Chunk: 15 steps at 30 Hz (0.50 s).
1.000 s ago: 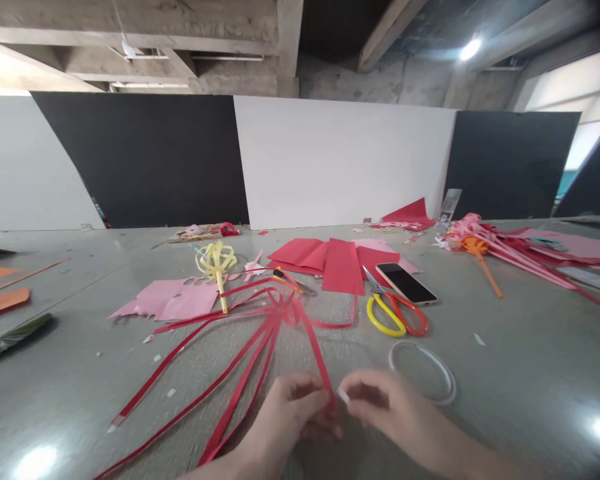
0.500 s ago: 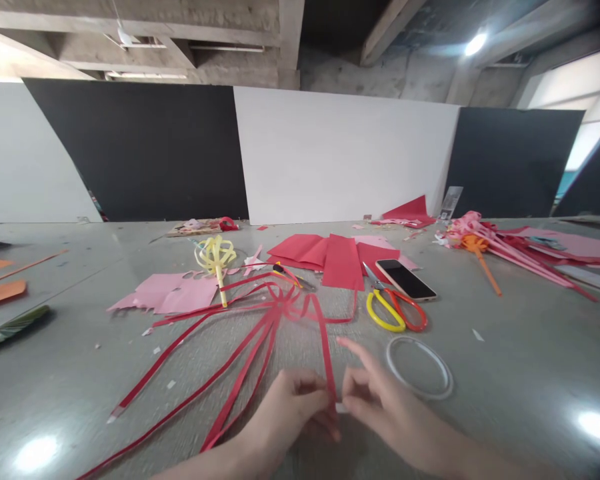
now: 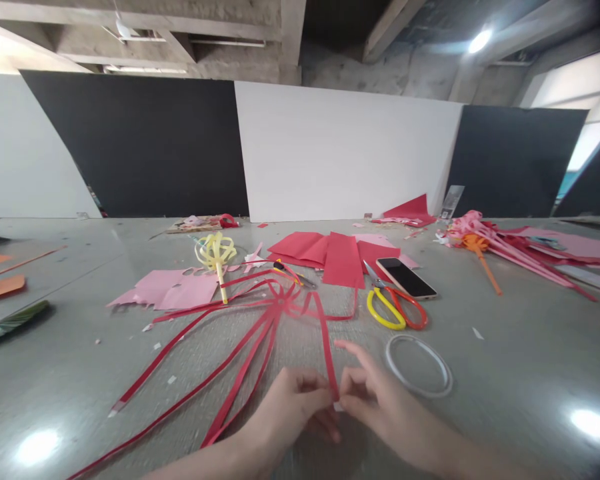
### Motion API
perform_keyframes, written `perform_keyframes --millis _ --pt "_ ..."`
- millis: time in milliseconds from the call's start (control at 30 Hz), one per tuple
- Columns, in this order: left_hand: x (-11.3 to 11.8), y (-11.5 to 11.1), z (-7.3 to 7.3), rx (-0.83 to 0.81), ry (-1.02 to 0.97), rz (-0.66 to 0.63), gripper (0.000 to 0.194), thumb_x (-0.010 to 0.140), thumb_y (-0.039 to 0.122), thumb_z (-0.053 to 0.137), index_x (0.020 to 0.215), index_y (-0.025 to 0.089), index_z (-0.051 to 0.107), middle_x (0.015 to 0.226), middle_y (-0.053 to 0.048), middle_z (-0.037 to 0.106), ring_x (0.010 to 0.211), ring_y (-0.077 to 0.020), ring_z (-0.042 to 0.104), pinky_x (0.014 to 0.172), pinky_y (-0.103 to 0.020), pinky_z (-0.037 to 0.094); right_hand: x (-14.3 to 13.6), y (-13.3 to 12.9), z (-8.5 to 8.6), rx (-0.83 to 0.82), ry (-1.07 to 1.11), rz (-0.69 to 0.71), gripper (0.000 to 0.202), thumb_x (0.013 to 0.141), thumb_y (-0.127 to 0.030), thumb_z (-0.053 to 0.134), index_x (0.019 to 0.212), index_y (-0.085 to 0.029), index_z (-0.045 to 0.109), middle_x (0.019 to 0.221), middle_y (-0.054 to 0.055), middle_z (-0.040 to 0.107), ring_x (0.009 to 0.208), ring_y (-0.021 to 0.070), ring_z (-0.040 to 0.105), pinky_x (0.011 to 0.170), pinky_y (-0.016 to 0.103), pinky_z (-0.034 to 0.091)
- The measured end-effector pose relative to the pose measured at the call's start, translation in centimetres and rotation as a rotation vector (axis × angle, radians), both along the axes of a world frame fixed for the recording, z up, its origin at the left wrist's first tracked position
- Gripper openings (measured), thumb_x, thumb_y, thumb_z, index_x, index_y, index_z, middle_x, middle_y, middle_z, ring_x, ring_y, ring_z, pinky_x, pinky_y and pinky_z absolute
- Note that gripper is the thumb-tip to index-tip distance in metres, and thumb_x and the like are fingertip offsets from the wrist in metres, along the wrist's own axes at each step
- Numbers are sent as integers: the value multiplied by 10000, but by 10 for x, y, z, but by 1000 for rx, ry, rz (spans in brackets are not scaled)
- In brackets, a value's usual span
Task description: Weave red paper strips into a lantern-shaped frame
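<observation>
A bundle of long red paper strips point(image 3: 240, 347) fans out from a joined centre on the grey table. My left hand point(image 3: 300, 403) pinches the near end of one strip between thumb and fingers. Close beside it, my right hand point(image 3: 375, 393) has thumb and fingertips together at a small white piece point(image 3: 337, 407) on that strip's end, with its index finger stretched forward. A roll of clear tape point(image 3: 419, 366) lies flat just right of my right hand.
Scissors with yellow and red handles point(image 3: 387, 310) lie beside a phone point(image 3: 407, 277). Behind the strips are red paper sheets point(image 3: 343, 260), pink paper point(image 3: 170, 290), a yellow paper ball on a stick point(image 3: 216, 253) and small scissors point(image 3: 295, 273). Pink strips point(image 3: 505, 250) lie right.
My right fingertips have moved slightly left, closer to my left hand and the strip's end. Less of the small white piece shows between the hands.
</observation>
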<state>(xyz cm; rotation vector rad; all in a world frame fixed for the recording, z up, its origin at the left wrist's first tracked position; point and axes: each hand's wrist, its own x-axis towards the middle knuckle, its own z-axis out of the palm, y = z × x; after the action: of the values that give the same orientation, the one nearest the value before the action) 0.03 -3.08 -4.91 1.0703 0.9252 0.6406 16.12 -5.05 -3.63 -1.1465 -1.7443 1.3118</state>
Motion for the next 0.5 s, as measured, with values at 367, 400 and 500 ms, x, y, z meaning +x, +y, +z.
perform_keyframes --millis 367,400,500 --pt "0 -1 4 -18 -25 -27 119 672 207 526 598 115 542 561 -16 581 452 -103 555 496 -223 415 0 0 0 35 -60 -1 490 792 -124 433 1238 -216 253 727 -40 503 697 110 519 703 258 425" --pt "0 -1 4 -21 -28 -32 120 674 208 524 602 114 543 565 -17 581 454 -101 555 497 -222 417 -1 0 -1 40 -59 -2 487 792 -122 431 1235 -219 256 727 -40 503 697 110 521 701 257 427" --pt "0 -1 6 -20 -30 -48 119 678 201 520 604 110 540 572 -20 580 453 -95 553 487 -209 412 -1 1 -3 59 -53 -2 482 789 -113 425 1228 -222 260 725 -43 499 693 107 523 692 254 431"
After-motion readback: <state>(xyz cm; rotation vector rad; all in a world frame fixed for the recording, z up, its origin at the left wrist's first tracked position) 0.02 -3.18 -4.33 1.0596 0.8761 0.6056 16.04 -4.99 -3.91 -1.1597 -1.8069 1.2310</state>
